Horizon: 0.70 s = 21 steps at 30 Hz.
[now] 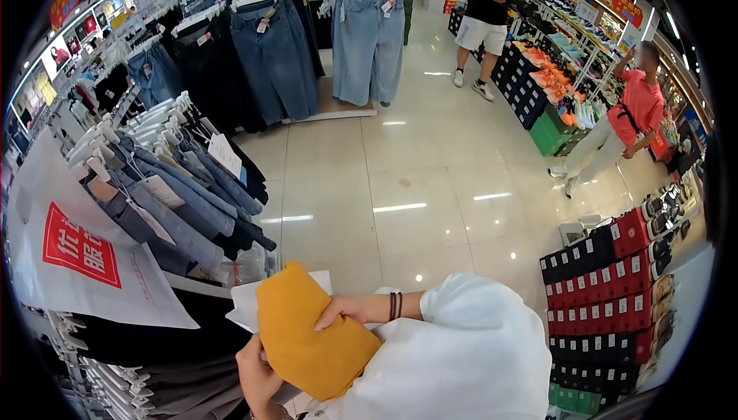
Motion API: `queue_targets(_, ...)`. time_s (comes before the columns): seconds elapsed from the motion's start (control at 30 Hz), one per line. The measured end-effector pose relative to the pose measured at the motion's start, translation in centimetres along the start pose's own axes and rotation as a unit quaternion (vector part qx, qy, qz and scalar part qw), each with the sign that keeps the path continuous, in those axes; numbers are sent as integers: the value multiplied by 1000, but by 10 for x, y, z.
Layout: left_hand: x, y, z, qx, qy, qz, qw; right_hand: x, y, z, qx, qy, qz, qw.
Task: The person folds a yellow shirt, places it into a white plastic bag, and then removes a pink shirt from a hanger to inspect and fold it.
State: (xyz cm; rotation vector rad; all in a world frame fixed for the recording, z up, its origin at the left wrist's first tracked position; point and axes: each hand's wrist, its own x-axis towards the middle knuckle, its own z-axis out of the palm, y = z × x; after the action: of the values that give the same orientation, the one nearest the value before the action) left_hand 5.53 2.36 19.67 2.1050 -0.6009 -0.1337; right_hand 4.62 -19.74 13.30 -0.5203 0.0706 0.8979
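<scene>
A folded mustard-yellow cloth (311,335) is held in front of my body at the lower middle. My right hand (342,312), with dark bands at the wrist, grips it from the right, thumb on top. At its lower left edge my left hand (257,374) has its fingers wrapped round the side, partly hidden by it. A white sheet (244,306) sticks out behind the cloth on both sides; what it is I cannot tell.
Racks of jeans (181,189) stand at the left, beside a white bag with red print (154,282). More jeans (365,43) hang ahead. Stacked shoe boxes (600,289) line the right. Two people (486,5) (638,105) stand near shoe shelves. Tiled floor (330,182) lies between.
</scene>
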Motion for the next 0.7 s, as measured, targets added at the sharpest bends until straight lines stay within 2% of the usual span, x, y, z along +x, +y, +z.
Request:
queue_targets(0.2, -14, -6, -5, 53, 46, -46, 996, 9, -5, 3, -41, -12, 22, 999)
queue_targets(0.33, -21, -5, 2, 2, 158, -9, 987, 8, -3, 5, -45, -17, -5, 999)
queue_targets(0.47, -31, -9, -2, -20, 152, -57, 987, 10, 0, -4, -7, 8, 10, 1000)
queue_targets(0.57, -33, -10, -10, 62, -2, -136, 989, 6, -2, 2, 5, -3, 6, 1000)
queue_targets(0.67, -27, -23, 1, 101, 12, 13, 995, 3, -1, 12, -21, -24, -23, 999)
queue_targets(0.7, -26, -20, 6, 81, 35, 4, 996, 3, 0, 13, -33, -30, -36, 998)
